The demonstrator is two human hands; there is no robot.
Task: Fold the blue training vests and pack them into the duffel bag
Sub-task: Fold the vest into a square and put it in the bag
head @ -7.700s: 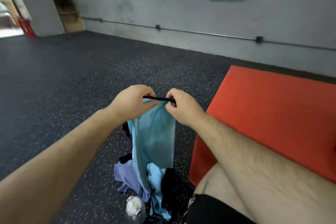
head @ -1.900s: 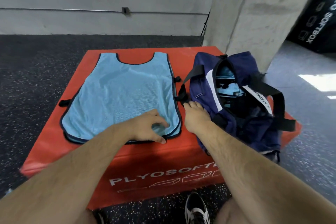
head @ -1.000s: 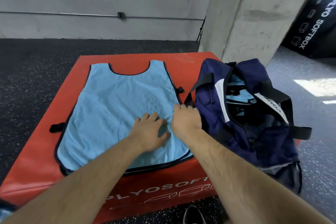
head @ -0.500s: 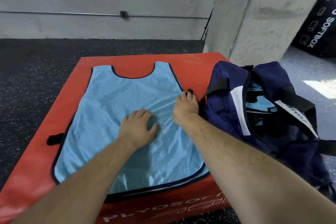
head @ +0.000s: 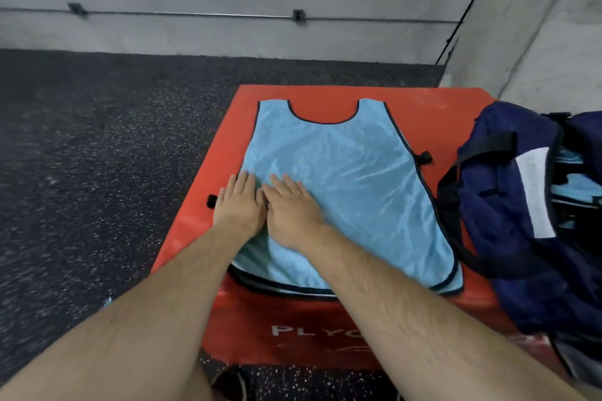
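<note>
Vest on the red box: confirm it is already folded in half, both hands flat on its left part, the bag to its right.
Not folded. The head view shows the vest spread out full, neck opening visible, on the red box. The left hand and right hand do lie flat on its left part, the bag to its right.
</note>
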